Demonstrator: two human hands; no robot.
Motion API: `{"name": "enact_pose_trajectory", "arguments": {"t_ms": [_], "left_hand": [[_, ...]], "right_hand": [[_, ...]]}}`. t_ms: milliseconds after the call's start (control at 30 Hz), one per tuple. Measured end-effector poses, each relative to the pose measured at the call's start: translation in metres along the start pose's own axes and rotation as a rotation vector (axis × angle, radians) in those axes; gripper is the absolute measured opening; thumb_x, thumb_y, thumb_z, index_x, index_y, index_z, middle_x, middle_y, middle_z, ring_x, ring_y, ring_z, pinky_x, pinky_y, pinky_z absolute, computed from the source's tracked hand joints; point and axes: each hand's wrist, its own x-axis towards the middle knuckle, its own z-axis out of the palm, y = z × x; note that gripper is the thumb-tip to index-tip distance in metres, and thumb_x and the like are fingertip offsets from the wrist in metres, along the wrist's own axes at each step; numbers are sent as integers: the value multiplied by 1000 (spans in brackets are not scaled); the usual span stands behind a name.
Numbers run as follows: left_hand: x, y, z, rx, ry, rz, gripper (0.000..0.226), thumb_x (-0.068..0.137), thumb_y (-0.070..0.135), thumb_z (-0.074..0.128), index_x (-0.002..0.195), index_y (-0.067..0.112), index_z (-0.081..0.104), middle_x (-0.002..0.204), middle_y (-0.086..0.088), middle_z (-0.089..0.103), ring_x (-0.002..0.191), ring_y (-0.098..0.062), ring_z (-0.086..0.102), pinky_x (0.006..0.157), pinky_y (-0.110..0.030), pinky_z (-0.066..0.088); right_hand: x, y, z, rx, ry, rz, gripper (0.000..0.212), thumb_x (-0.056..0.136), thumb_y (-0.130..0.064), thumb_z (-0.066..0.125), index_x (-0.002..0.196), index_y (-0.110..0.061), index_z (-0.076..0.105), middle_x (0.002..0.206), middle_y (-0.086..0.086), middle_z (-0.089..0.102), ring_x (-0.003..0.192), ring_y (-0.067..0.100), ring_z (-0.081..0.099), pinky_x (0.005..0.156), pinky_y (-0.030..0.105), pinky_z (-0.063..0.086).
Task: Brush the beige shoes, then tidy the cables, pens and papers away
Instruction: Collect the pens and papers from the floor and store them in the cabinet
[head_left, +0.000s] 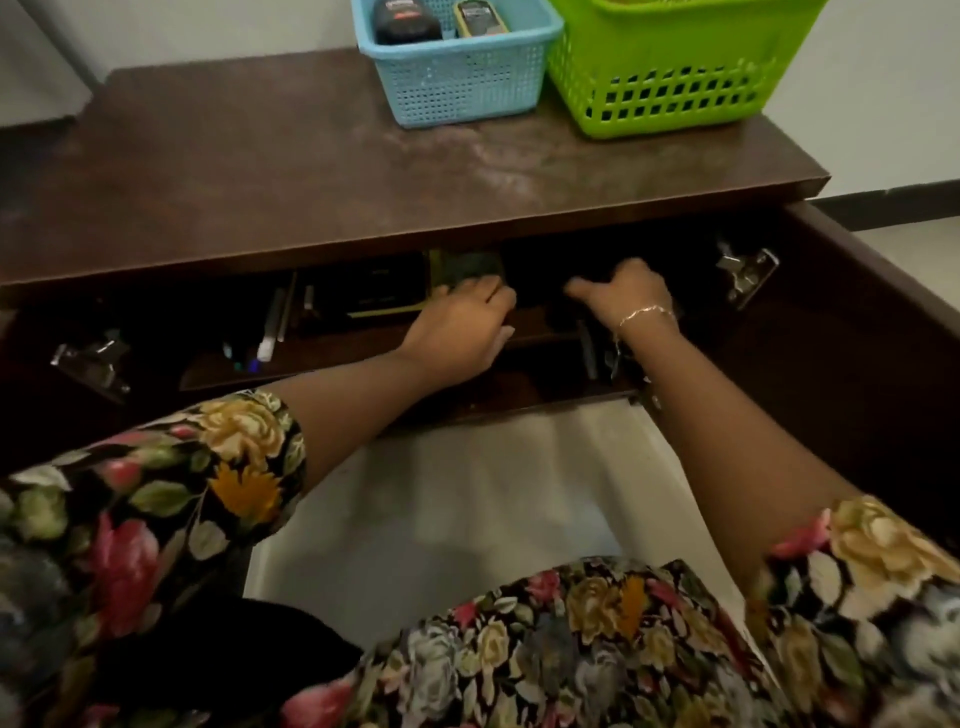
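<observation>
1. Left hand (460, 330): inside the open drawer (841, 332), fingers hidden in shadow; grip indeterminable.
2. Right hand (626, 296): likewise, fingers curled, contents unclear.
3. Pens (267, 332): drawer's left compartment, partly obscured.
4. Tabletop (311, 171): two baskets, cropped.

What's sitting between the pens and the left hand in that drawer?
In the head view, a dark flat item with a yellow-green edge lies between the pens and the left hand; too dim to identify it.
</observation>
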Motion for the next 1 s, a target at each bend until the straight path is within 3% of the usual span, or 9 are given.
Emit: {"name": "enact_pose_trajectory", "arguments": {"t_ms": [133, 200, 333, 467, 567, 733, 1000], "left_hand": [[7, -11, 1, -42, -47, -95, 36, 97, 31, 41, 126, 10, 45, 117, -14, 55, 103, -33, 55, 73, -36, 43], [10, -16, 2, -76, -60, -191, 34, 98, 31, 39, 119, 8, 51, 112, -15, 58, 98, -33, 57, 70, -35, 43], [10, -18, 10, -126, -77, -342, 35, 99, 33, 36, 105, 5, 56, 103, -16, 61, 94, -31, 58, 68, -32, 38], [10, -21, 8, -139, -89, -313, 38, 98, 33, 39, 125, 8, 46, 123, -15, 49, 109, -34, 50, 80, -37, 42], [11, -22, 10, -150, -104, -314, 43, 97, 34, 39, 134, 11, 38, 133, -14, 40, 118, -34, 44, 88, -41, 42], [12, -20, 15, -146, -113, -301, 45, 97, 34, 41, 136, 12, 37, 137, -12, 35, 124, -33, 38, 94, -44, 39], [16, -20, 20, -180, -112, -320, 43, 97, 34, 42, 133, 12, 40, 135, -12, 36, 122, -33, 39, 96, -44, 38]], "right_hand": [[25, -8, 4, 788, -111, 309, 35, 94, -19, 44, 125, -6, 49, 101, 10, 60, 87, 26, 57, 66, 32, 47], [32, -8, 6, 856, -150, 351, 37, 97, -17, 36, 130, -5, 46, 125, 12, 54, 111, 30, 54, 79, 33, 45], [52, -2, 13, 573, -106, 306, 43, 97, -15, 41, 137, 0, 36, 144, 16, 38, 132, 29, 39, 103, 33, 36], [49, -19, 20, -93, -43, 151, 64, 91, -7, 54, 143, 6, 19, 153, 20, 18, 141, 31, 19, 114, 28, 13], [58, -23, 29, -184, -78, 125, 53, 98, -4, 35, 144, 4, 11, 154, 18, 11, 143, 31, 12, 114, 31, 3], [73, -27, 46, -209, -2, 37, 42, 100, -10, 32, 139, 5, 29, 149, 18, 29, 138, 29, 26, 110, 28, 21], [81, -23, 54, -410, 165, -74, 28, 95, -7, 41, 113, 4, 58, 123, 22, 56, 117, 38, 51, 93, 40, 42]]}}
